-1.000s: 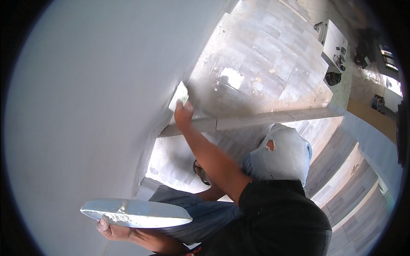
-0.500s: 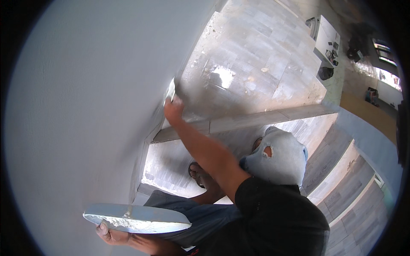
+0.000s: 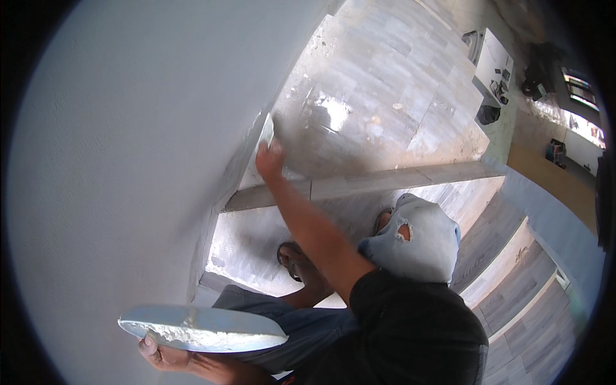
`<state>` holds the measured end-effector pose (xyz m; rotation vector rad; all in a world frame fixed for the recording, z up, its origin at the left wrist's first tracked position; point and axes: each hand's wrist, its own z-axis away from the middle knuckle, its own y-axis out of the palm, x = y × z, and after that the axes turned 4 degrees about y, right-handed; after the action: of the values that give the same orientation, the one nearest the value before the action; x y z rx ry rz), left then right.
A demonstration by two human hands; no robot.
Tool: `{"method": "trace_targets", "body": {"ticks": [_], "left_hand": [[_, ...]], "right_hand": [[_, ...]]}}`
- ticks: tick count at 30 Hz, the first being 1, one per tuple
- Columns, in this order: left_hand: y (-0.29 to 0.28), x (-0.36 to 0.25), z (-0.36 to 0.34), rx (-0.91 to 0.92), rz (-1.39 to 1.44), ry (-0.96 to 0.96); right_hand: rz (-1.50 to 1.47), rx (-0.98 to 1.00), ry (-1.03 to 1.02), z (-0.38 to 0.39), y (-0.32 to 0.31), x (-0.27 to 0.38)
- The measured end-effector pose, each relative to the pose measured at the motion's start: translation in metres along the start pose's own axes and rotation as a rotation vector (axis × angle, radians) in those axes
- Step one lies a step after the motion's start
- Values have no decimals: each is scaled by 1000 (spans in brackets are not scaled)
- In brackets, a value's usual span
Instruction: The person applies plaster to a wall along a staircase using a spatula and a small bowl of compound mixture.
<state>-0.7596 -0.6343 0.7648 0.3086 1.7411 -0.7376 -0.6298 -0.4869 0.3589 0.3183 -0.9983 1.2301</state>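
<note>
My left hand [image 3: 165, 356] grips the near rim of a light blue shallow pan [image 3: 218, 317], its thumb over the edge. White paste [image 3: 199, 336] lies in a ragged band along the inside of the pan. Far ahead, my right arm stretches out to the foot of the grey wall [image 3: 122, 167]. There my right hand [image 3: 270, 162] is closed round a putty knife [image 3: 267, 130], whose pale blade points away from me beside the wall's bottom edge. Whether the blade touches the wall I cannot tell. Most of its handle is hidden in my fingers.
A wood-look tiled landing [image 3: 378, 83] with white specks ends in a step edge [image 3: 366, 183]. My sandalled foot [image 3: 292, 260] and bent knee [image 3: 420, 237] are on the level below. More stairs [image 3: 513, 282] drop away at right. A white table [image 3: 493, 58] stands far right.
My right hand and the putty knife have shifted slightly right, a little away from the wall. My left hand with the pan has drifted slightly left.
</note>
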Motion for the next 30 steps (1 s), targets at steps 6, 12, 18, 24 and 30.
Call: {"method": "trace_targets", "body": {"ticks": [6,12,18,24,30], "left_hand": [[7,-7,2,170,1,53],[9,-6,6,90,-126,126],[13,-7,9,82,-40,195],[13,-11,3,228,121,17],[3,-11,2,198,95,29]], "right_hand": [[48,-76,-184,-3,20,-10],[88,-20,-114,-29,4,5],[82,-54,-220,-1,7,-23],[199,-89,-203,-87,12,-51],[-320,19,330,-86,10,-10]]}}
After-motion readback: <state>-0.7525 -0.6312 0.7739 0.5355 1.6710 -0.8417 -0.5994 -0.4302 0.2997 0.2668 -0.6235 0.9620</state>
